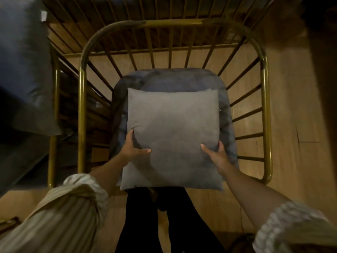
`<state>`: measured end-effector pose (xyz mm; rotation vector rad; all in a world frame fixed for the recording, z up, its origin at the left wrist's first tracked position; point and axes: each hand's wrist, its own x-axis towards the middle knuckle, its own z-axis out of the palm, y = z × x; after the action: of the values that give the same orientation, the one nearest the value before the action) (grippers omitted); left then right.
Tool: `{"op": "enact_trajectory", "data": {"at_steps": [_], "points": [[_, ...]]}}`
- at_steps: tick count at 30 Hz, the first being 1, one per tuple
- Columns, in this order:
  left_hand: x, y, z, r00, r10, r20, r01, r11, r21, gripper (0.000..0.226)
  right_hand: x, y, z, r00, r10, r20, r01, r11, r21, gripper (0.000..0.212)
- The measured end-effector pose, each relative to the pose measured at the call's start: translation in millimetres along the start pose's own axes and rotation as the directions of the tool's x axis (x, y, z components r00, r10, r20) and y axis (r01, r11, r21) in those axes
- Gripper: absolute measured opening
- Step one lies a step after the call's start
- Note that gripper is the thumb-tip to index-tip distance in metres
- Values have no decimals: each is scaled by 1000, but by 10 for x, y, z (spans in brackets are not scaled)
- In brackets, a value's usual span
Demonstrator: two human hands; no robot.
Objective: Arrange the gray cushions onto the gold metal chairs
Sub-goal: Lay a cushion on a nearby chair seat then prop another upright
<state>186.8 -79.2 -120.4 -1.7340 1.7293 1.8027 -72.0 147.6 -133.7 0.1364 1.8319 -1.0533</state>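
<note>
A square gray cushion (173,136) is held flat above the seat of a gold metal chair (82,84) directly below me. My left hand (134,147) grips the cushion's left edge with the thumb on top. My right hand (216,155) grips its right edge the same way. Under the cushion lies a darker blue-gray seat pad (171,79) that fills the chair's seat. The chair's curved gold rail and thin spokes ring the seat on three sides.
Another gold chair (53,99) stands close on the left with a large gray cushion (23,70) resting on it. Wooden floor (295,115) lies to the right. My dark trouser legs (145,221) stand at the chair's front edge.
</note>
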Motion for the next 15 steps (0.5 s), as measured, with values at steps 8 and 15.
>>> {"op": "enact_trajectory", "data": {"at_steps": [8,15], "points": [[60,-483,76,960,-274,-56,259,946,-194,153,73,64,-46,1000,-27,-2,26,991,-134,148],[353,-857,-47,969,-247,16,245,945,-216,132,-71,104,-2,992,-116,-40,107,976,-190,122]]}}
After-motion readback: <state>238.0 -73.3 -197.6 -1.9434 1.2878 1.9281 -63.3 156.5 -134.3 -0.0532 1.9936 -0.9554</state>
